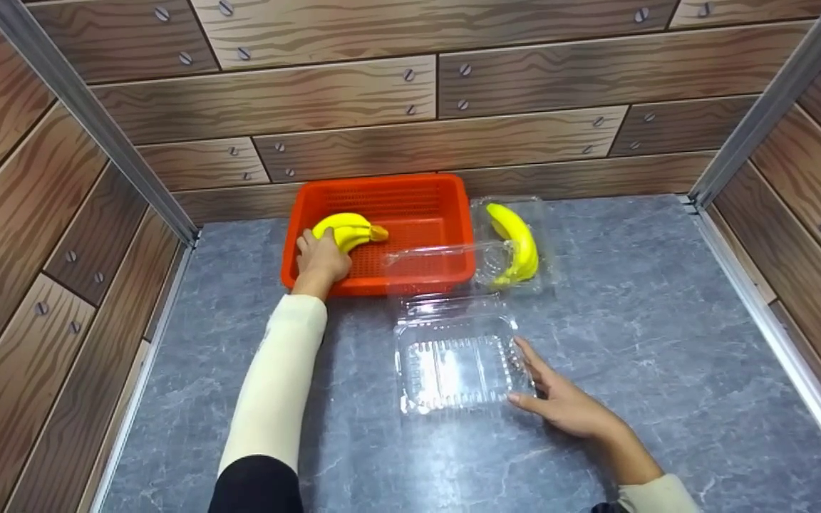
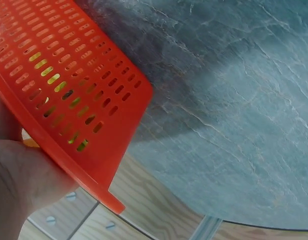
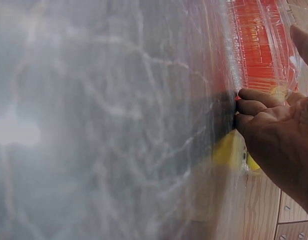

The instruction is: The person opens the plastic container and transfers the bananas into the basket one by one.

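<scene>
My left hand [image 1: 322, 258] reaches over the near rim of a red plastic basket [image 1: 417, 285] and grips a bunch of yellow bananas [image 1: 343, 222] at the basket's left side. In the left wrist view, the slotted basket wall [image 2: 129, 115] hides most of the fingers. A clear plastic clamshell container [image 1: 453, 370] stands with its lid raised, in front of the basket. At its right side is my right hand [image 1: 571, 402], thumb and fingers spread and relaxed, the fingertips against or very near the container wall. Nothing is gripped there.
Right of the basket, a yellow banana [image 1: 522, 242] lies in another clear plastic container [image 1: 542, 210]. Wood-patterned panels [image 1: 353, 107] wall in the grey marbled table [image 1: 638, 299] at the back and sides, with metal strips [image 1: 774, 320] along the edges.
</scene>
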The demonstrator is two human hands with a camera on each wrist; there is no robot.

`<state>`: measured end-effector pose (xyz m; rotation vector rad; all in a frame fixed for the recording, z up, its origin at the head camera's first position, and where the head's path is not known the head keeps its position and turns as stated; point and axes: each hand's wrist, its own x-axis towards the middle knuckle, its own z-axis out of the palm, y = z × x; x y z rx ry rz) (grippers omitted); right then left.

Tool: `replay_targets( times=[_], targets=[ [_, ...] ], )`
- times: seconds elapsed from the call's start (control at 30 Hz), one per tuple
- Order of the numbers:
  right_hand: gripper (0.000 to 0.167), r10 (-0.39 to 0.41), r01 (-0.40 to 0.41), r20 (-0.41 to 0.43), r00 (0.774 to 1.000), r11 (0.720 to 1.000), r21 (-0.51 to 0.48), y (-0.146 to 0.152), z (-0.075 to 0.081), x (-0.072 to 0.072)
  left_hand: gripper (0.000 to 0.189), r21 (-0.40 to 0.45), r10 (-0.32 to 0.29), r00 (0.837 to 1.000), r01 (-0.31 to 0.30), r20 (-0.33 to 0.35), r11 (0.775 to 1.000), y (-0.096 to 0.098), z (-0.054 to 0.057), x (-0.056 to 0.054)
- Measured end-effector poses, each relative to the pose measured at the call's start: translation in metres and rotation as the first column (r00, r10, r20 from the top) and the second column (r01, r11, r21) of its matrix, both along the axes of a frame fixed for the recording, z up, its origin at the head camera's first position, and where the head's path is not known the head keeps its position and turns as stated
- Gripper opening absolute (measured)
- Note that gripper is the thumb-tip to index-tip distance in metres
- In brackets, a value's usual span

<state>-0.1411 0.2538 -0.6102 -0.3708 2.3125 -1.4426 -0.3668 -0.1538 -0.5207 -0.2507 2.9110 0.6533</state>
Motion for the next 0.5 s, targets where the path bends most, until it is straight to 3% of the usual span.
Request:
replay_targets(
  times=[0.2, 0.3, 0.4, 0.5],
  targets=[
    [0.101, 0.001, -0.001, 0.007, 1.000, 1.000, 0.011, -0.002, 0.003, -0.001, 0.062, -0.027, -0.009, 0.995, 0.007, -0.099, 1.000, -0.003, 0.002, 0.009],
    [0.101, 0.006, -0.006, 0.001, 1.000, 1.000, 0.011, -0.002, 0.004, -0.001, 0.057, -0.016, -0.021, 0.982, 0.019, -0.188, 1.000, -0.001, 0.001, 0.019],
    [0.101, 0.010, -0.009, -0.010, 1.000, 1.000, 0.012, -0.001, 0.003, -0.001, 0.049, 0.026, -0.033, 0.942, 0.044, -0.333, 0.999, 0.002, -0.007, 0.036],
    [0.101, 0.013, -0.013, -0.020, 1.000, 1.000, 0.013, -0.001, 0.002, -0.002, 0.042, 0.073, -0.039, 0.865, 0.087, -0.500, 0.993, 0.005, -0.019, 0.058]
  ],
)
